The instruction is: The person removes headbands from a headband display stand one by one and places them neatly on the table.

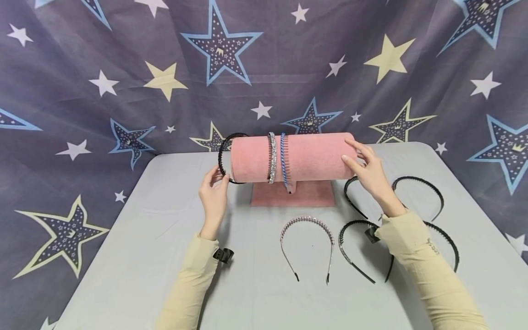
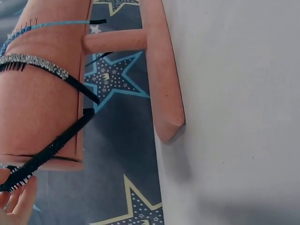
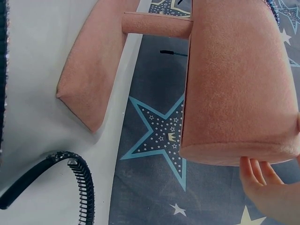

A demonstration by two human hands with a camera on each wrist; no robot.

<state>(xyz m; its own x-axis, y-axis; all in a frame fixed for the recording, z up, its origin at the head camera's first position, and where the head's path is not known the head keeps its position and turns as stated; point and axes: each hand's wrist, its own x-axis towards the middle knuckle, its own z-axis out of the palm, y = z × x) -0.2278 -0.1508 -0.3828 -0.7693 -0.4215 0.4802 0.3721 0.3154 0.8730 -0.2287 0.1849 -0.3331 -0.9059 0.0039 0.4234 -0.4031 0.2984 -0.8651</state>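
Black headband (image 1: 220,159) sits at the left end of the pink roll (image 1: 317,158), pinched by your left hand (image 1: 213,196). Your right hand (image 1: 373,178) grips the roll's right end, presumably bracing it against tipping.

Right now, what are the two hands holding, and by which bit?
The left hand pinches a black headband partway along one side; the right hand holds the pink roll by its right end.

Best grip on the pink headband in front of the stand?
Pink headband: I'd pinch the top of the arch, coming from above on the near side. It lies on the table, arch toward the stand, open ends toward the person; the arch is uncovered and the band is thin.
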